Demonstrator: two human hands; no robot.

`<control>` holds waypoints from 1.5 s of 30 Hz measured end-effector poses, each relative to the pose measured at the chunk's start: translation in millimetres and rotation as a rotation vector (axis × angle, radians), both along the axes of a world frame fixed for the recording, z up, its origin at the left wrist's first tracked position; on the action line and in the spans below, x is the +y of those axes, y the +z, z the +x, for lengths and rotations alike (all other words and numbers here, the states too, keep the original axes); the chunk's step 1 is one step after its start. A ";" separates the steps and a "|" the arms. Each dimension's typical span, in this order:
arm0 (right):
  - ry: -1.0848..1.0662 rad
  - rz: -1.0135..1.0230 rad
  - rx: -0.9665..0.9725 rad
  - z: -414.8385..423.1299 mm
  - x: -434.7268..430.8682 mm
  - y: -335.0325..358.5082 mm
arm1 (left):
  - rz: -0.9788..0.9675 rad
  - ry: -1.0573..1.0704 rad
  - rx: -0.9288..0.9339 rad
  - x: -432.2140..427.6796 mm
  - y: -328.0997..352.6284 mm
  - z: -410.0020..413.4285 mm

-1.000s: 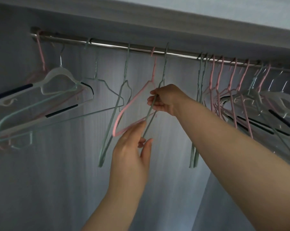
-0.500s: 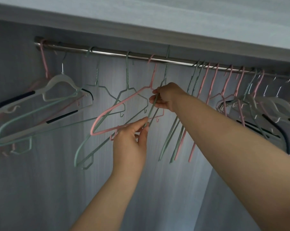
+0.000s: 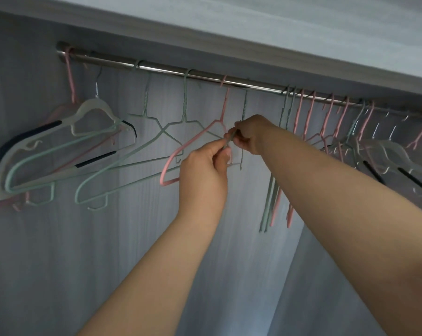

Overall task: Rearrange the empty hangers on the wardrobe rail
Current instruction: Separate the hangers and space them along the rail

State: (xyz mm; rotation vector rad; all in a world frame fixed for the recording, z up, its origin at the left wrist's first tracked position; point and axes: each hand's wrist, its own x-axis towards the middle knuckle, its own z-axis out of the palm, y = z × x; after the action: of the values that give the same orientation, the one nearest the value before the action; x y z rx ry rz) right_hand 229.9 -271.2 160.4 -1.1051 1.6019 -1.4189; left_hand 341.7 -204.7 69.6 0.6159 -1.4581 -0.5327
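A metal wardrobe rail (image 3: pixel 161 69) runs from upper left down to the right. At its middle hangs a thin green wire hanger (image 3: pixel 244 105), turned edge-on. My right hand (image 3: pixel 253 132) pinches its wire just under the neck. My left hand (image 3: pixel 205 173) pinches the same wire right beside it, thumb and forefinger closed. A pink wire hanger (image 3: pixel 193 144) hangs just to the left, partly behind my left hand. Two more green wire hangers (image 3: pixel 142 151) hang further left, swung out sideways.
At the rail's left end hang a white hanger with black pads (image 3: pixel 93 107) and a pink one. On the right, green and pink wire hangers (image 3: pixel 302 112) are bunched, then white padded hangers (image 3: pixel 386 151). The wardrobe's top panel (image 3: pixel 253 32) sits close above the rail.
My left hand rose from the pink hanger's lower bar to pinch the green hanger next to my right hand. The pink and green hangers on the left swung out broadside.
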 end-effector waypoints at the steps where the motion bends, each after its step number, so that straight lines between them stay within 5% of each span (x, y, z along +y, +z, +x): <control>1: 0.010 0.027 0.004 -2.9 0.0 -3.4 | 0.009 -0.008 0.004 -0.8 0.2 -0.7; 13: 0.236 0.081 -0.006 22.1 30.2 -48.6 | 0.137 -0.030 0.066 17.1 -51.7 11.1; 21: 0.053 -0.038 -0.445 32.8 44.8 -109.5 | 0.272 -0.217 -0.009 50.3 -98.8 16.9; 27: -0.016 0.003 -0.345 12.4 68.6 -145.9 | 0.432 -0.397 -0.228 54.5 -131.2 14.9; 45: 0.030 -0.095 -0.411 -33.7 68.4 -126.8 | 0.533 -0.275 -0.140 58.6 -139.9 -4.0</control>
State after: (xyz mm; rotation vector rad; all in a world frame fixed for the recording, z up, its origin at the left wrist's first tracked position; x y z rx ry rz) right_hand 196.3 -202.8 33.6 -0.8168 1.2318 -1.5940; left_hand 337.8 -146.1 -70.3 0.8867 -1.5492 -1.1339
